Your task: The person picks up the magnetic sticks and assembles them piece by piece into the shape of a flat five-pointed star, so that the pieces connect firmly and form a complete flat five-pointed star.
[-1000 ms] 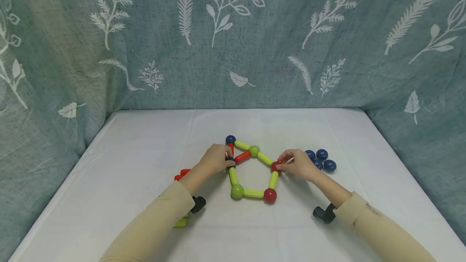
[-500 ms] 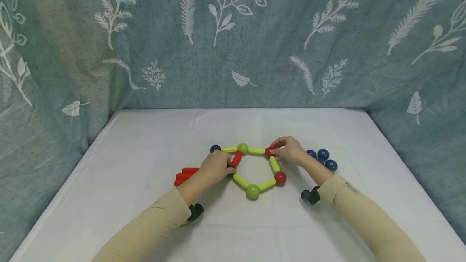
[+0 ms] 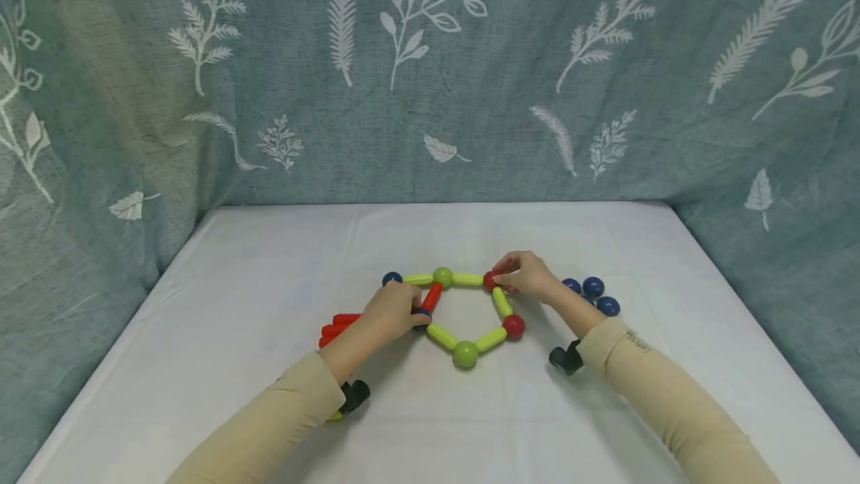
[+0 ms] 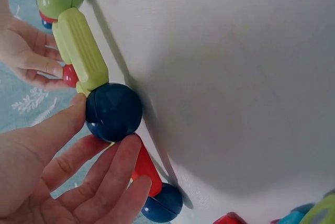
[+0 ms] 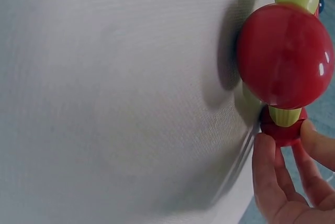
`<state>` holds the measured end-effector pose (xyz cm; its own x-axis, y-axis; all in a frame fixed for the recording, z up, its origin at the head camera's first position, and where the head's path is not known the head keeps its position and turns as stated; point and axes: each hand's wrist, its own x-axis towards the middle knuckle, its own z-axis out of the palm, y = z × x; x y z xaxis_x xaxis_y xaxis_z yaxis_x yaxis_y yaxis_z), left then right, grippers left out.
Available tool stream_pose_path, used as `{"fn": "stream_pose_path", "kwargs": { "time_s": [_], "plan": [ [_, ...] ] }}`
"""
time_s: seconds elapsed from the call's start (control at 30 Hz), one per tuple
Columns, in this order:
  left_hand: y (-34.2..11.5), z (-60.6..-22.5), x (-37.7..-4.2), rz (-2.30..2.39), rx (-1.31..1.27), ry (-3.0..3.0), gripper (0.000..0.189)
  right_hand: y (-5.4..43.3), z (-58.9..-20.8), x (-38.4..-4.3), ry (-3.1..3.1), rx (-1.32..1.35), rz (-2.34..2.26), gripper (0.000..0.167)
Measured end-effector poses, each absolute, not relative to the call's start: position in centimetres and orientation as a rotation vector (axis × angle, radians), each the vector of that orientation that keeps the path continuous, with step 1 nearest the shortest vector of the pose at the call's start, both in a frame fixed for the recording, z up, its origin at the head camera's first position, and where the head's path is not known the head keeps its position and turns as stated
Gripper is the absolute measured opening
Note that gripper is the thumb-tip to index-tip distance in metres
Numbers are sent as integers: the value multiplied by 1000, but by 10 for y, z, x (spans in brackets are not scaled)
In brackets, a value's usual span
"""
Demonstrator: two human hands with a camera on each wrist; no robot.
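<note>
Fingers (image 4: 131, 148) of the left hand (image 3: 392, 310) are bent, and a blue ball (image 4: 114, 112) is pinched between them and the thumb. A red ball (image 3: 490, 280) is pinched the same way by the right hand (image 3: 528, 277). Both are part of a ring (image 3: 443, 337) of five balls and five sticks, set out mid-table (whether the held balls touch the table (image 3: 282, 267) cannot be told). The ring is filled out by a far green ball (image 3: 443, 276), a near green ball (image 3: 465, 355) and a second red ball (image 3: 513, 327). At its left, a small triangle is made with an outer blue ball (image 3: 391, 276).

It looks as if the shape is being steadied by both hands. For the next move, a soft, slow touch seems to be called for, as joints could be pulled apart.

Farther out, loose red sticks (image 3: 341, 326) are partly hidden by the left arm (image 3: 269, 424), and loose blue balls (image 3: 593, 287) are bunched past the right hand. No box, cup or tray can be seen.
</note>
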<state>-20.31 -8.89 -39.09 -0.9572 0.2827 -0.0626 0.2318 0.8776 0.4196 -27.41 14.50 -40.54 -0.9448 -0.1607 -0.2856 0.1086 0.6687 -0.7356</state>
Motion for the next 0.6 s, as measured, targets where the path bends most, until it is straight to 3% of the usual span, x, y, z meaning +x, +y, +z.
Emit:
{"fn": "stream_pose_path", "kwargs": {
  "time_s": [0.17, 0.37, 0.6],
  "plan": [
    [-96, -388, -206, 610, 422, 2845, 19, 147, -407, -275, 2545, -37, -1194, 16],
    [-134, -376, -208, 690, 466, 2670, 40, 146, -407, -274, 2518, -42, -1204, 16],
    [-185, -378, -202, 654, 345, 2724, 30, 148, -406, -274, 2514, -47, -1197, 16]
  ]
}}
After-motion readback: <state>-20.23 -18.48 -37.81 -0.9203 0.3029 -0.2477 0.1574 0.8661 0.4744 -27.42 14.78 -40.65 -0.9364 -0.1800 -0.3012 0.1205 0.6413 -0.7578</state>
